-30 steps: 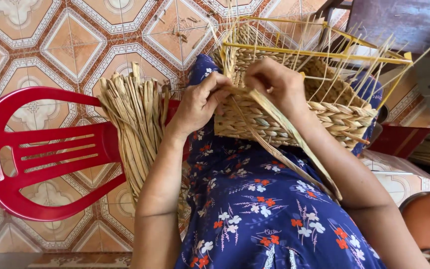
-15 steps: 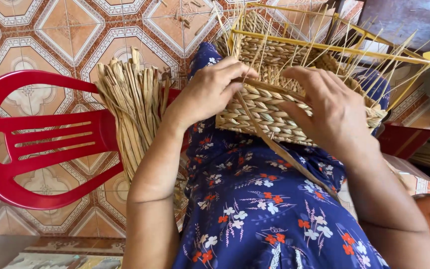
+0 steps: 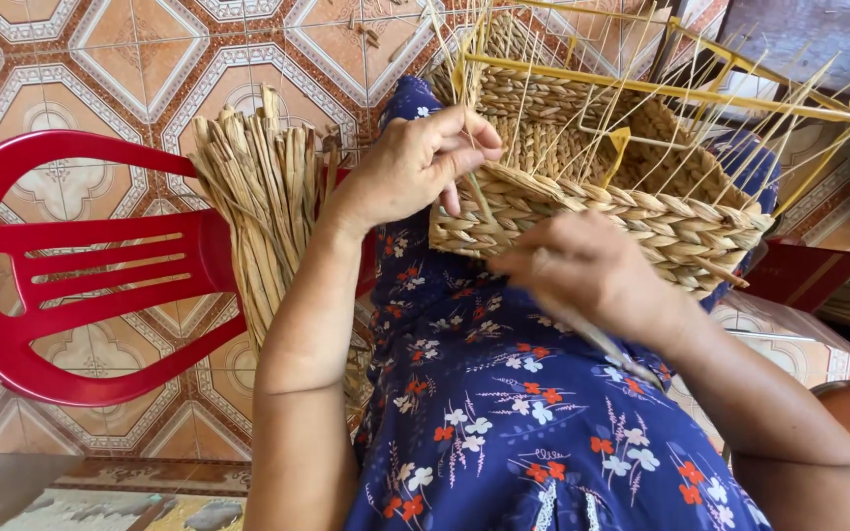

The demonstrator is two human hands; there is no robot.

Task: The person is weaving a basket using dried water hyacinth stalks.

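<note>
Head view. A half-woven basket of pale twisted straw [image 3: 602, 211] is rested on the lap, over a dark blue dress with small flowers [image 3: 504, 393], so that its near wall faces the hands. Thin upright stakes [image 3: 740, 108] are seen rising from its rim, and a yellow wire frame [image 3: 661, 88] is set inside, judged to keep the shape square.

The left hand [image 3: 415, 162] is laid on the near left corner of the basket; its grip is clenched around a stake and the rim there, apparently to steady the piece. The right hand [image 3: 587, 270] is held just below the near wall, blurred; its grip appears closed on a flat straw strand [image 3: 614, 347], which trails from the hand down over the dress, judged to be drawn taut.

To the left of the left grip, a bundle of dried straw strips [image 3: 268, 187] is propped on a red plastic chair [image 3: 71, 265], near enough to be reached. A patterned tile floor [image 3: 150, 59] lies beneath.
</note>
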